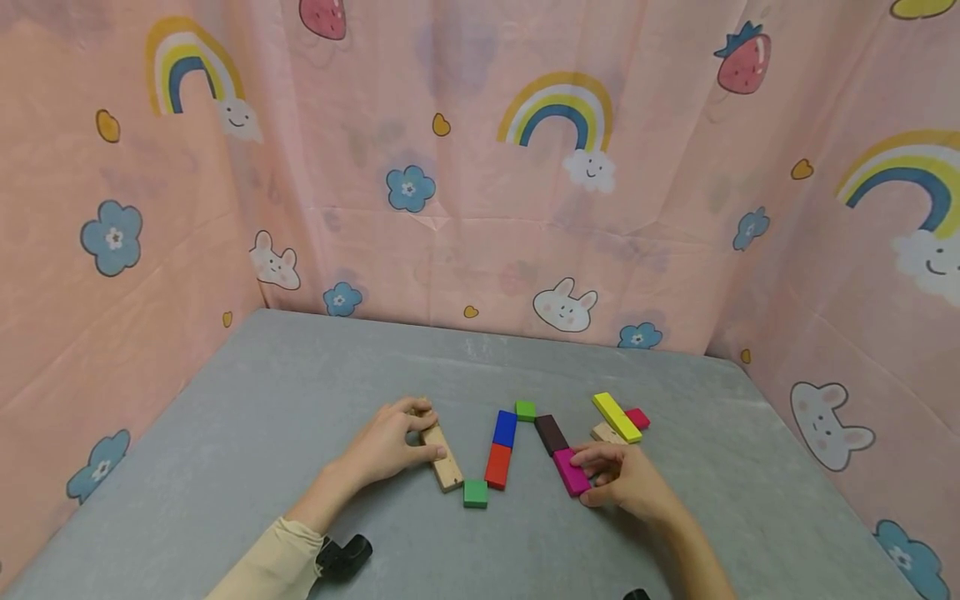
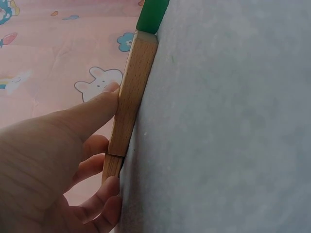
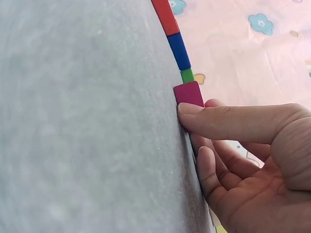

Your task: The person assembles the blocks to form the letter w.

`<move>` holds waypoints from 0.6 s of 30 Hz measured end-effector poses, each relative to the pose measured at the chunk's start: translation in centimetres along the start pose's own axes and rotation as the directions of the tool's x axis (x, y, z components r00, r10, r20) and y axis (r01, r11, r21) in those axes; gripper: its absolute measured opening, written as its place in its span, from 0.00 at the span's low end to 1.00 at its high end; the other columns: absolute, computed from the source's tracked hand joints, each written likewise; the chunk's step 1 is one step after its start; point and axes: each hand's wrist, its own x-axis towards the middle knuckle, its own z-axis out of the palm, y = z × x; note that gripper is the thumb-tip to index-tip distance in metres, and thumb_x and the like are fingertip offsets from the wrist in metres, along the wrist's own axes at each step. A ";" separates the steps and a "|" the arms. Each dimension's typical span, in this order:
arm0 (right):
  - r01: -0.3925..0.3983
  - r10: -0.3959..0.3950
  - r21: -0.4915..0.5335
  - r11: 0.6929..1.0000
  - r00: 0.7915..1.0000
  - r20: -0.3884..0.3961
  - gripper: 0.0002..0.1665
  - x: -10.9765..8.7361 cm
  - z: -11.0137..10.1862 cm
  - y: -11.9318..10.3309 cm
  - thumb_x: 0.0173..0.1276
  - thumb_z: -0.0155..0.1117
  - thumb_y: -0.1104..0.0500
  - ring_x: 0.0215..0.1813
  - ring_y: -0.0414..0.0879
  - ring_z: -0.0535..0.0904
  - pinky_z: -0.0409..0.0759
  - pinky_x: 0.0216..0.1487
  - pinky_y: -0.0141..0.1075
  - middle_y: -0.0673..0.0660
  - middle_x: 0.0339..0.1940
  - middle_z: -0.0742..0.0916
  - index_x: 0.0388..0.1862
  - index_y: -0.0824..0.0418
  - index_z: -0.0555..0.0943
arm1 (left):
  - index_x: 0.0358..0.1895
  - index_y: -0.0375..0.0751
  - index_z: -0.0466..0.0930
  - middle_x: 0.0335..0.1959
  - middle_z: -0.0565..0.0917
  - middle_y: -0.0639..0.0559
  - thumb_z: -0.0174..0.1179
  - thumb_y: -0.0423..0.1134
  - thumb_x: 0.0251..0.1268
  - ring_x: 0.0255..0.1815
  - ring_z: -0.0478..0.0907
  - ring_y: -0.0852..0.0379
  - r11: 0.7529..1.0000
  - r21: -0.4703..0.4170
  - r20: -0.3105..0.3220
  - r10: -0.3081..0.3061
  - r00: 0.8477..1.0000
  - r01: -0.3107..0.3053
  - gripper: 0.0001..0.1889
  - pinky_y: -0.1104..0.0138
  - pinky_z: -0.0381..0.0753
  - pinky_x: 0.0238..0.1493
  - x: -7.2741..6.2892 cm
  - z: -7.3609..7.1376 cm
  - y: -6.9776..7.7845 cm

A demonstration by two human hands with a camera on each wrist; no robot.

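On the grey table, coloured blocks lie flat in a zigzag. My left hand (image 1: 390,442) grips the plain wooden blocks at its left arm, thumb against the nearer wooden block (image 2: 133,92), fingers by the farther wooden block (image 2: 112,165). A green block (image 1: 475,493) sits by their near end, followed by a red block (image 1: 498,465), a blue block (image 1: 505,428) and a second green block (image 1: 525,410). Beyond that come a dark brown block (image 1: 551,435) and a magenta block (image 1: 567,477). The thumb and fingers of my right hand (image 1: 633,485) pinch the magenta block.
Behind the right hand, a yellow block (image 1: 617,417) lies across a wooden block (image 1: 606,432) and a pinkish-red block (image 1: 638,418). A pink patterned curtain (image 1: 480,250) encloses the table (image 1: 315,367) on the back and sides. Black camera gear (image 1: 347,557) sits at the left wrist.
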 end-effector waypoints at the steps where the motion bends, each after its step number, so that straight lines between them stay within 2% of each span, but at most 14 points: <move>1: -0.001 0.001 0.003 1.000 1.000 0.002 0.23 0.0 0.0 0.0 0.50 0.79 0.70 0.44 0.53 0.77 0.80 0.37 0.35 0.64 0.54 0.83 0.48 0.67 0.86 | 0.64 0.37 0.77 0.67 0.72 0.48 0.69 0.55 0.60 0.69 0.63 0.41 1.000 -0.001 0.000 -0.001 1.000 0.001 0.34 0.46 0.64 0.65 0.0 0.0 0.0; 4: -0.006 0.006 0.013 1.000 1.000 0.004 0.24 0.0 -0.1 0.2 0.50 0.79 0.70 0.43 0.54 0.77 0.80 0.36 0.35 0.61 0.48 0.84 0.48 0.67 0.85 | 0.64 0.37 0.77 0.67 0.72 0.48 0.69 0.55 0.60 0.69 0.63 0.40 1.000 -0.006 0.000 -0.004 1.000 0.004 0.34 0.46 0.64 0.64 0.0 0.0 0.0; 11: 0.011 -0.012 0.048 0.999 1.000 0.023 0.24 0.1 -0.3 0.4 0.50 0.78 0.71 0.43 0.54 0.77 0.80 0.36 0.34 0.61 0.47 0.84 0.49 0.69 0.85 | 0.64 0.36 0.77 0.67 0.72 0.47 0.69 0.55 0.60 0.68 0.64 0.40 1.000 -0.001 0.002 -0.002 1.000 0.002 0.34 0.46 0.64 0.65 0.0 -0.1 0.1; 18: -0.014 0.013 0.047 0.999 1.000 0.028 0.24 0.0 -0.3 0.5 0.51 0.78 0.71 0.44 0.54 0.77 0.80 0.37 0.35 0.60 0.46 0.84 0.50 0.69 0.84 | 0.64 0.37 0.77 0.67 0.72 0.48 0.69 0.55 0.60 0.68 0.64 0.40 1.000 0.001 0.003 -0.006 1.000 0.006 0.34 0.46 0.65 0.64 0.0 -0.1 0.1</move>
